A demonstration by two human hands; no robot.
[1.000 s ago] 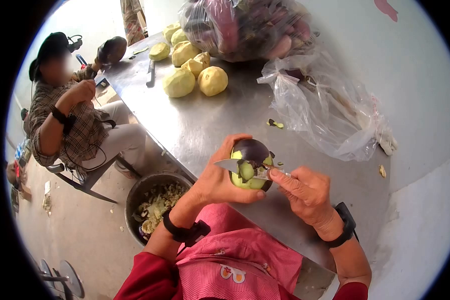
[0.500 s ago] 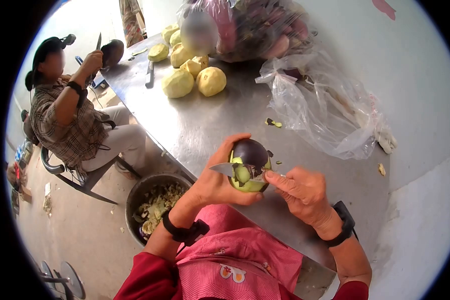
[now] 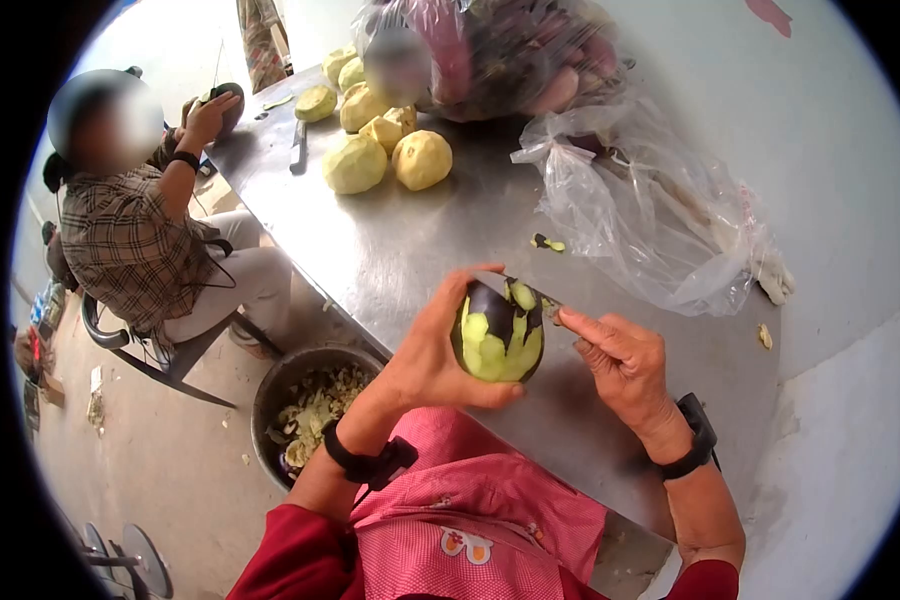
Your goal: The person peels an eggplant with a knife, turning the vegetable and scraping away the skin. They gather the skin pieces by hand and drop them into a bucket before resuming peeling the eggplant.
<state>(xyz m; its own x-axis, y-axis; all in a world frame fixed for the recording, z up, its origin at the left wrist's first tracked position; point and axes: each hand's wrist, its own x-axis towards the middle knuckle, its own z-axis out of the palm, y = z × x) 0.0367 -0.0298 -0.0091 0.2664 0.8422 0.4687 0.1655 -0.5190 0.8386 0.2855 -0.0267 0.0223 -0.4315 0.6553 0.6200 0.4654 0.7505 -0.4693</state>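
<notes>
My left hand (image 3: pixel 428 355) is wrapped round a partly peeled round eggplant (image 3: pixel 492 355), held over the near edge of the metal table. Pale green flesh shows on its near side, while dark purple skin stays on the upper part. In my right hand (image 3: pixel 625 365) is a knife (image 3: pixel 550 308), its blade mostly hidden against the eggplant's upper right side. Bits of cut peel cling near the blade.
Peeled eggplants (image 3: pixel 354 165) and another knife (image 3: pixel 298 147) lie on the metal table (image 3: pixel 450 225). A plastic bag of eggplants (image 3: pixel 530 60) stands behind, beside a loose clear bag (image 3: pixel 640 220). A basin (image 3: pixel 262 420) of peelings sits on the floor. A co-worker (image 3: pixel 135 230) sits at left.
My right hand and knife have moved from the eggplant's near face to its upper right side. More pale flesh faces me now. The co-worker's hands have shifted around a dark eggplant.
</notes>
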